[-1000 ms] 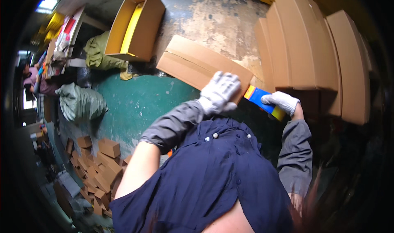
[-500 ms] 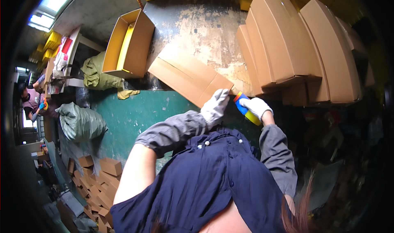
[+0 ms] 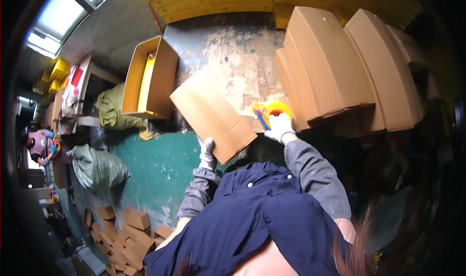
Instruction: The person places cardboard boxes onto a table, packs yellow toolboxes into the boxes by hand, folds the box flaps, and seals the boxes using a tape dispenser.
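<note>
A brown cardboard box [image 3: 213, 115] lies tilted across the near edge of a worn worktable [image 3: 233, 47], its closest end jutting out over the edge. My left hand [image 3: 208, 154], in a white glove, grips its near left side, thumb on top and the other fingers hidden beneath. To the right, my gloved right hand [image 3: 280, 127] is closed around a yellow and blue tape dispenser [image 3: 273, 110], held at the table's edge apart from the box.
Large cartons [image 3: 330, 67] stand at the right. An open carton [image 3: 155, 77] with yellow contents stands at the left. Past it are a green sack [image 3: 110, 106], a pale bulging sack [image 3: 97, 166] and a co-worker [image 3: 41, 147]. Small boxes [image 3: 126, 242] are heaped on the floor.
My left hand has moved from the box's top near end to its left side. The box has turned and shifted left. My right hand and the tape dispenser have moved away from it.
</note>
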